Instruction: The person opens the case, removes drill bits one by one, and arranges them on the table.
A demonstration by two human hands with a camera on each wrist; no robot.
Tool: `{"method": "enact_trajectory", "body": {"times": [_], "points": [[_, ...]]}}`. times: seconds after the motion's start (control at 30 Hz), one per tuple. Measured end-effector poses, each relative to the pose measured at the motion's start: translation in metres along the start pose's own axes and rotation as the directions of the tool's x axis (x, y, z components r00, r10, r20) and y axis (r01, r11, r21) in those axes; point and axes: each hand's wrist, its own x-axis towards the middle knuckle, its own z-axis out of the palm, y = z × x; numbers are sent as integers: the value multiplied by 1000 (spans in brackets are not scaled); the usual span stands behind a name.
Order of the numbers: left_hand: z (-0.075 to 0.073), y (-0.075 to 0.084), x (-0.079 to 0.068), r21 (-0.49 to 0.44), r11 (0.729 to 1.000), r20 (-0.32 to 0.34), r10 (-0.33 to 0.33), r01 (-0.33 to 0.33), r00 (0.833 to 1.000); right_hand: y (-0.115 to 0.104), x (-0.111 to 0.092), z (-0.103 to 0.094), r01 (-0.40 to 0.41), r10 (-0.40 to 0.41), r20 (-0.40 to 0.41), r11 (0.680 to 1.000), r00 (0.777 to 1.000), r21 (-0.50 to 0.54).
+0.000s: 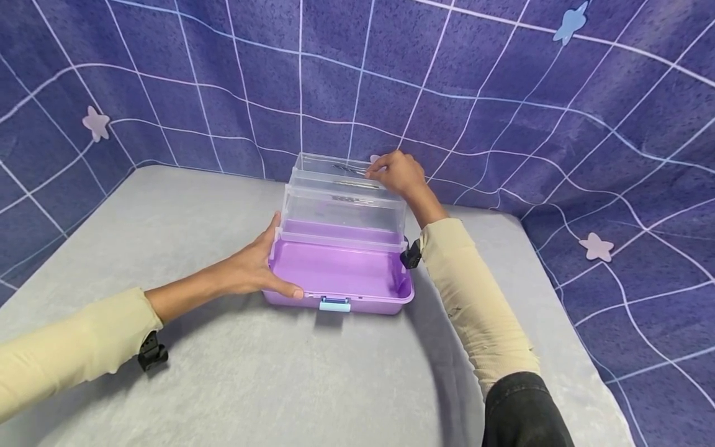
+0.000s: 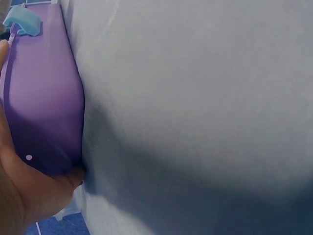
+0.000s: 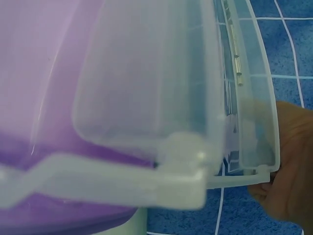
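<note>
A purple storage box (image 1: 337, 270) sits open on the grey surface, with a light-blue latch (image 1: 334, 305) at its front. Tiered clear trays (image 1: 343, 214) rise behind its bare purple base. Thin metal pieces (image 1: 350, 200) lie in the trays. My left hand (image 1: 254, 267) grips the box's left side, thumb over the front rim; its fingers wrap the corner in the left wrist view. At the right end of the top tray, my right hand (image 1: 398, 174) has bent fingers, tips close to thin dark pieces. Whether it pinches one or the tray edge is unclear.
A grey cloth-covered table (image 1: 251, 385) carries the box. Close behind the trays hangs a blue gridded curtain (image 1: 335, 81) with star shapes. Black wrist cameras sit on both sleeves, the right one (image 1: 411, 254) beside the box's right edge.
</note>
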Motion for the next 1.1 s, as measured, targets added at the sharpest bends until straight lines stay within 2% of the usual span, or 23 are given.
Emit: {"method": "enact_trajectory", "body": {"times": [0.2,0.27,0.47,0.57,0.87,1.1], "points": [[0,0,0,21,1000,-4,-17,17,1000,15,17,8,16,-17,22,999,1000,30],[0,0,0,26,1000,-6,-16,16,1000,17,15,5,52,-53,22,997,998,49],[0,-2,1,10,1000,-3,11,-11,1000,6,-15,-13,163,-165,3,980,986,116],[0,-2,1,-5,1000,1,27,-27,1000,4,-25,-17,171,-170,-22,975,985,145],[0,-2,2,-8,999,10,36,-36,999,18,-30,-16,179,-157,-94,933,983,314],[-1,-3,2,20,1000,-2,12,-12,1000,28,-36,-20,213,-183,-118,915,976,343]]}}
